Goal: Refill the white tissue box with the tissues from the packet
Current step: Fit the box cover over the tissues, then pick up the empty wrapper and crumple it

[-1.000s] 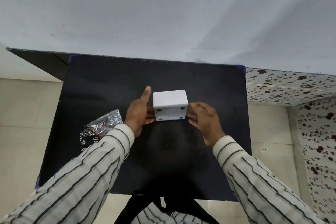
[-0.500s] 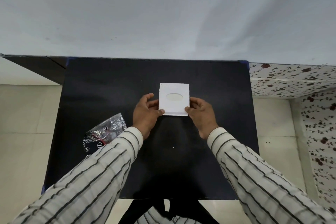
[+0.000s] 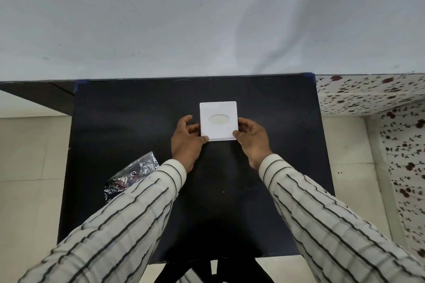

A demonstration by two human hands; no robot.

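The white tissue box [image 3: 218, 120] stood on the black table [image 3: 138, 122], nearer the far edge than the near one and roughly midway between the left and right edges, its top face with the oval opening turned upward. The left hand [image 3: 186, 142] grasped the box at its near left corner, thumb on top, and the right hand [image 3: 252, 138] grasped the near right corner the same way. The shiny tissue packet [image 3: 131, 173] lay near the table's left edge, well apart from the box and partly hidden by the striped left sleeve [image 3: 128, 213].
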